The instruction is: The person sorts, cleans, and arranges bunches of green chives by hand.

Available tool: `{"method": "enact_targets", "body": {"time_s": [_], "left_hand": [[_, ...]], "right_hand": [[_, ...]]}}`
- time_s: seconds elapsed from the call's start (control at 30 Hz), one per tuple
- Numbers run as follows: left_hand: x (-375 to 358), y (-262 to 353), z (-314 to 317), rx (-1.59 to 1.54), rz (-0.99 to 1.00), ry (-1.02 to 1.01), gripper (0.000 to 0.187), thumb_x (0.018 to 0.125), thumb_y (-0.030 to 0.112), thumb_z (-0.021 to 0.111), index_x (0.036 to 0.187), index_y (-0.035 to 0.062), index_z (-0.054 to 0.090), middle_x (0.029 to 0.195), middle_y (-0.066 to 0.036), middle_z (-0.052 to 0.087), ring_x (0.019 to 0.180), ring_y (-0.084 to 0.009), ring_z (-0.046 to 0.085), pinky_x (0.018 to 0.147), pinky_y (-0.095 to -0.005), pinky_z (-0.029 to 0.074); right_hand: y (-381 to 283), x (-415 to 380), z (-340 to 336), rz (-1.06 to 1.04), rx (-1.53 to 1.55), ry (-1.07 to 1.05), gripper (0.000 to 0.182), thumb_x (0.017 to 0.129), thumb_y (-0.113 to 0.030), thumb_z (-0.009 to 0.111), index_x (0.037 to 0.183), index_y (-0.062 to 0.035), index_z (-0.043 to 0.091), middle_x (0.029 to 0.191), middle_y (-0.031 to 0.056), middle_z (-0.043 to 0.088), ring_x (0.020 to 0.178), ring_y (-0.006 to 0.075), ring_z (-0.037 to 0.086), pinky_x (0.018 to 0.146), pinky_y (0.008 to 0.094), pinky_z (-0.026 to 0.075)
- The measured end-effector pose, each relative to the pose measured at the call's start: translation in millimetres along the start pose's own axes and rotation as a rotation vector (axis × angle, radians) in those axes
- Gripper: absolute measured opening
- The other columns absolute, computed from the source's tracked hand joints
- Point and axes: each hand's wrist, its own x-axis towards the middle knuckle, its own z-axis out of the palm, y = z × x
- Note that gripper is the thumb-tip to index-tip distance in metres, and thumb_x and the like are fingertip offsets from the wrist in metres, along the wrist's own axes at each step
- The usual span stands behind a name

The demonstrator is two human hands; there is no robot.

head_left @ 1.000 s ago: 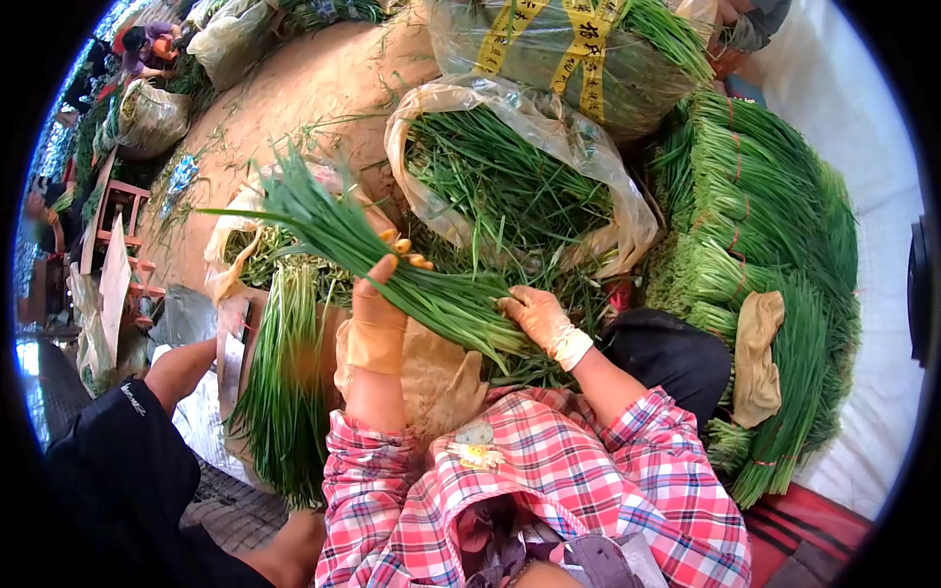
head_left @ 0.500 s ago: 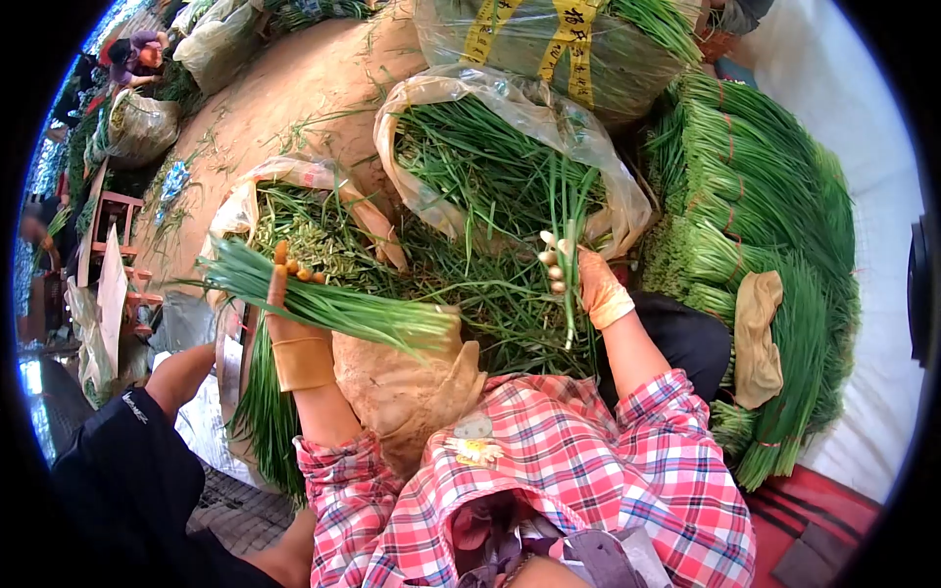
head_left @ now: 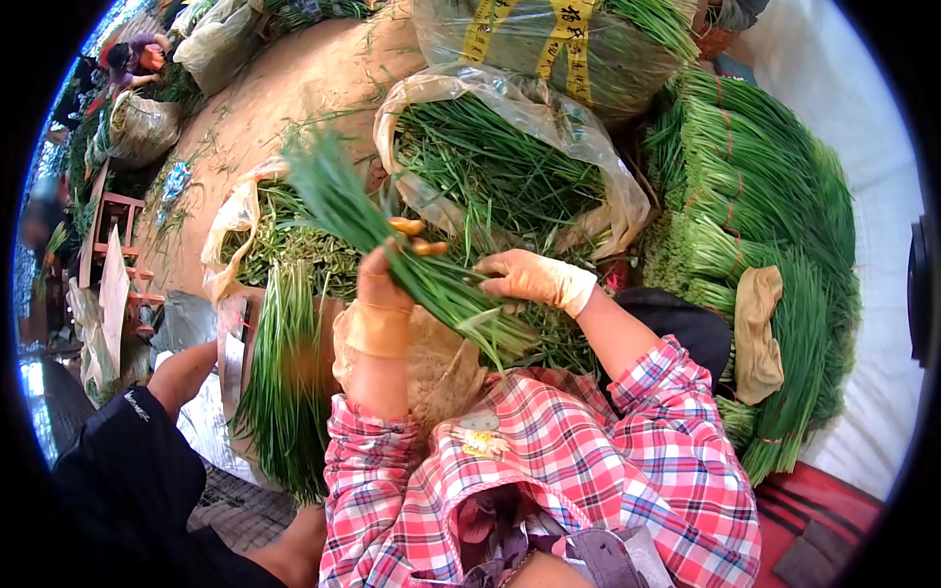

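The left hand point(head_left: 384, 284), in a pale orange glove, is clamped around a bunch of greens point(head_left: 446, 294), which slants across in front of the plaid shirt point(head_left: 559, 461). Its leafy end points up and away to the left and is blurred; its other end points down to the right. Orange covers show on some of the left fingertips, on the far side of the bunch.

The right hand point(head_left: 534, 279), gloved too, has its fingers bent at the right side of the bunch; I cannot tell whether they pinch a stalk.

Beyond the hands, an open plastic bag point(head_left: 622, 211) holds loose green leaves. A smaller bag point(head_left: 227, 245) with trimmings lies to the left, and below it a second bundle point(head_left: 284, 382) hangs leaves down. On the right is a stack of tied bundles point(head_left: 745, 196), with a brown cloth point(head_left: 758, 338) lying on it.
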Motion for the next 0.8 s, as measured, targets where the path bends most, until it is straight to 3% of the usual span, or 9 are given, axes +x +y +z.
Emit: {"method": "enact_targets", "body": {"time_s": [0.1, 0.23, 0.3, 0.37, 0.47, 0.53, 0.63, 0.73, 0.8], "left_hand": [[3, 46, -10, -0.072, 0.098, 0.012, 0.026, 0.078, 0.009, 0.061, 0.102, 0.0044, 0.052, 0.089, -0.007, 0.062, 0.070, -0.0193, 0.061, 0.075, -0.0426, 0.050], [-3, 116, -35, 0.017, 0.380, 0.061, 0.020, 0.079, 0.008, 0.060, 0.098, 0.0075, 0.052, 0.086, -0.004, 0.057, 0.070, -0.0166, 0.055, 0.075, -0.0377, 0.048], [-12, 128, -27, 0.073, 0.399, 0.092, 0.020, 0.079, 0.008, 0.060, 0.098, 0.0082, 0.052, 0.086, -0.004, 0.056, 0.071, -0.0171, 0.055, 0.075, -0.0374, 0.048], [-14, 124, -19, 0.033, 0.436, 0.074, 0.022, 0.079, 0.007, 0.060, 0.099, 0.0077, 0.052, 0.085, -0.005, 0.055, 0.072, -0.0179, 0.054, 0.075, -0.0379, 0.048], [-17, 108, -16, 0.030, 0.432, 0.051, 0.026, 0.079, 0.007, 0.062, 0.103, 0.0064, 0.053, 0.087, -0.006, 0.056, 0.073, -0.0193, 0.055, 0.078, -0.0406, 0.048], [-11, 100, -22, 0.052, 0.429, 0.059, 0.027, 0.080, 0.008, 0.062, 0.106, 0.0058, 0.053, 0.090, -0.007, 0.057, 0.075, -0.0205, 0.056, 0.080, -0.0422, 0.048], [-5, 81, -7, 0.023, 0.394, 0.045, 0.026, 0.081, 0.007, 0.060, 0.106, 0.0052, 0.054, 0.089, -0.008, 0.057, 0.074, -0.0197, 0.057, 0.079, -0.0411, 0.048], [-3, 73, 3, 0.051, 0.370, 0.076, 0.025, 0.081, 0.008, 0.061, 0.105, 0.0054, 0.054, 0.088, -0.007, 0.057, 0.073, -0.0196, 0.057, 0.077, -0.0408, 0.048], [-1, 74, -2, 0.050, 0.371, 0.101, 0.025, 0.082, 0.010, 0.061, 0.106, 0.0053, 0.053, 0.086, -0.007, 0.057, 0.073, -0.0189, 0.057, 0.077, -0.0404, 0.048]], "right_hand": [[1, -21, -1, 0.165, -0.033, 0.002, 0.037, 0.086, -0.034, 0.054, 0.109, -0.0058, 0.060, 0.075, 0.0042, 0.058, 0.058, 0.0114, 0.050, 0.051, 0.0283, 0.045], [70, -45, -1, 0.055, -0.046, 0.133, 0.042, 0.086, -0.041, 0.051, 0.111, -0.0089, 0.061, 0.082, 0.0082, 0.062, 0.067, 0.0198, 0.058, 0.062, 0.0308, 0.048], [112, -26, 20, 0.301, -0.864, -0.089, 0.040, 0.087, -0.038, 0.051, 0.117, -0.0135, 0.059, 0.098, 0.0129, 0.064, 0.086, 0.0271, 0.062, 0.076, 0.0353, 0.049], [92, -42, 23, 0.488, -0.924, -0.018, 0.036, 0.086, -0.032, 0.056, 0.120, -0.0210, 0.057, 0.110, 0.0132, 0.061, 0.101, 0.0275, 0.059, 0.088, 0.0360, 0.046], [43, -31, 9, 0.023, -0.468, 0.414, 0.036, 0.084, -0.032, 0.059, 0.116, -0.0160, 0.059, 0.107, 0.0113, 0.063, 0.097, 0.0258, 0.060, 0.083, 0.0349, 0.047], [-13, -27, 17, -0.146, -0.198, 0.472, 0.052, 0.076, -0.044, 0.065, 0.118, -0.0143, 0.057, 0.109, 0.0113, 0.061, 0.093, 0.0267, 0.060, 0.082, 0.0336, 0.047], [-33, 5, 42, -0.518, -0.552, 0.623, 0.057, 0.071, -0.032, 0.074, 0.121, -0.0141, 0.053, 0.100, 0.0105, 0.060, 0.090, 0.0241, 0.059, 0.081, 0.0323, 0.047], [-15, 28, 54, -0.521, -0.035, 0.538, 0.019, 0.079, -0.014, 0.067, 0.097, -0.0062, 0.066, 0.089, 0.0070, 0.064, 0.080, 0.0195, 0.060, 0.073, 0.0278, 0.048], [-23, 13, 50, -0.360, 0.198, 0.460, 0.017, 0.080, -0.012, 0.066, 0.096, -0.0049, 0.066, 0.086, 0.0053, 0.064, 0.073, 0.0154, 0.059, 0.068, 0.0249, 0.048]]}}
